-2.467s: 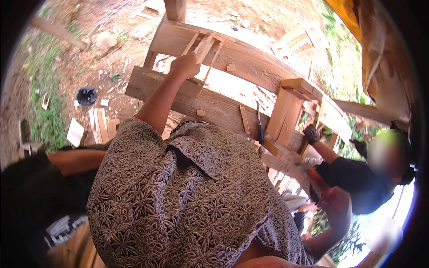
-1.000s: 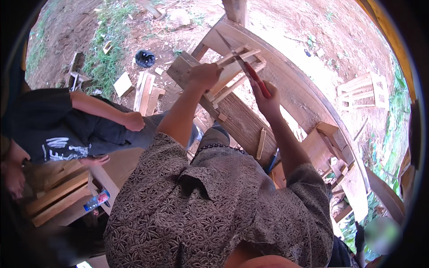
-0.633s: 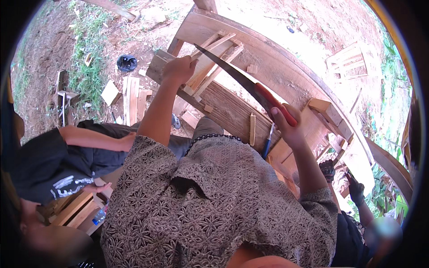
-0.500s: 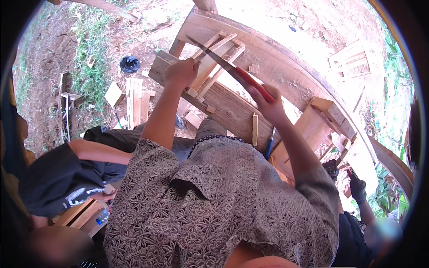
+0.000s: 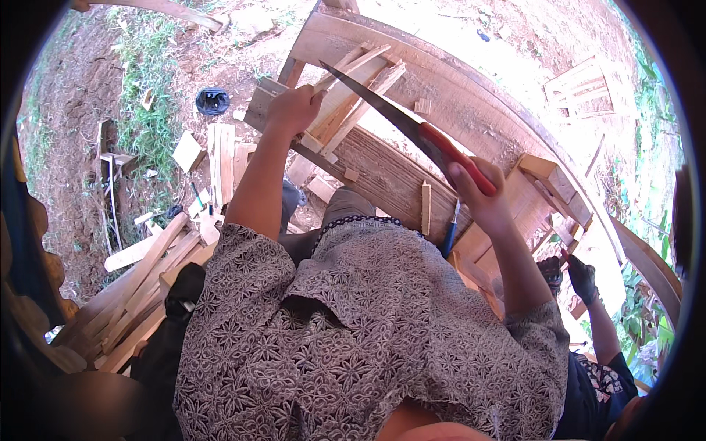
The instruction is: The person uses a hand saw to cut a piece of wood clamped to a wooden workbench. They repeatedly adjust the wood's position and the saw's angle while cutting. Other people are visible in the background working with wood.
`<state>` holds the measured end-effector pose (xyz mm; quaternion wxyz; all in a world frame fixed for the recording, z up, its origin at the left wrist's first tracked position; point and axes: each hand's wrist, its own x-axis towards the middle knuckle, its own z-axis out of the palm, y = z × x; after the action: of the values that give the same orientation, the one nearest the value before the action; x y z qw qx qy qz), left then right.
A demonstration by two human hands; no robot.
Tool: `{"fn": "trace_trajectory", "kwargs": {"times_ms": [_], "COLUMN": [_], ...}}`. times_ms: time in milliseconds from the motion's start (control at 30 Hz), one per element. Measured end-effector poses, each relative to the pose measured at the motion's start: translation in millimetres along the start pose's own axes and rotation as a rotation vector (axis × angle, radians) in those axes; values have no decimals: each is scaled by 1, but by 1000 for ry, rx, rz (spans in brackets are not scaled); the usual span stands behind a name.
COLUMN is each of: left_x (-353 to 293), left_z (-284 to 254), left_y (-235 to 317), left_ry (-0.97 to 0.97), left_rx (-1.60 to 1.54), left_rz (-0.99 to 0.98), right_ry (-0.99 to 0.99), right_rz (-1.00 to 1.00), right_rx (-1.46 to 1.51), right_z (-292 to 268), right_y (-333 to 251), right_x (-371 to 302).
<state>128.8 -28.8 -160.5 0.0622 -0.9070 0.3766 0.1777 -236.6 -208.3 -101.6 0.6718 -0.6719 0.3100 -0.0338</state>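
My right hand (image 5: 482, 192) is closed around the red handle of a handsaw (image 5: 388, 109). The blade slants up and left across the wooden frame (image 5: 344, 126), its tip near the far slats; whether it touches wood I cannot tell. My left hand (image 5: 294, 112) grips the near left end of that frame, fingers wrapped over it. The frame of narrow slats lies on a plank bench (image 5: 390, 167). Closer to me on the bench are a small wood block (image 5: 351, 175), a thin wood strip (image 5: 426, 209) and a blue-handled tool (image 5: 449, 234).
A long curved board (image 5: 471, 81) borders the bench's far side. Boxy wooden pieces (image 5: 548, 176) stand at the right, beside a co-worker's gloved hand (image 5: 582, 279). Boards lie piled (image 5: 147, 283) at the lower left. A black bag-like container (image 5: 212, 101) sits on the ground.
My right hand and the saw have moved right and toward me. My left hand stays on the frame. The co-worker at the left has moved mostly out of view, uncovering the board pile.
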Motion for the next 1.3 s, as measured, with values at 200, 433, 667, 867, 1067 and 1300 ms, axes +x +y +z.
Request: {"fn": "trace_trajectory", "kwargs": {"times_ms": [200,433,667,867,1067,1300], "left_x": [25,37,22,55,56,51], "left_z": [-3,0,-16,-13,5,-12], "left_y": [-17,-44,-27,-55,-85,-58], "left_ry": [35,-18,-46,-16,-11,-7], "left_rx": [-58,-85,-101,-88,-190,-161], "left_rz": [2,-14,-56,42,83,61], "right_ry": [73,50,19,82,-1,127], "right_rz": [-90,-36,-125,-161,-131,-205], "right_rx": [279,110,-8,195,-28,57], "right_z": [85,50,36,101,32,108], "right_y": [6,24,-7,-6,-3,-28], "right_x": [122,69,60,155,58,150]}}
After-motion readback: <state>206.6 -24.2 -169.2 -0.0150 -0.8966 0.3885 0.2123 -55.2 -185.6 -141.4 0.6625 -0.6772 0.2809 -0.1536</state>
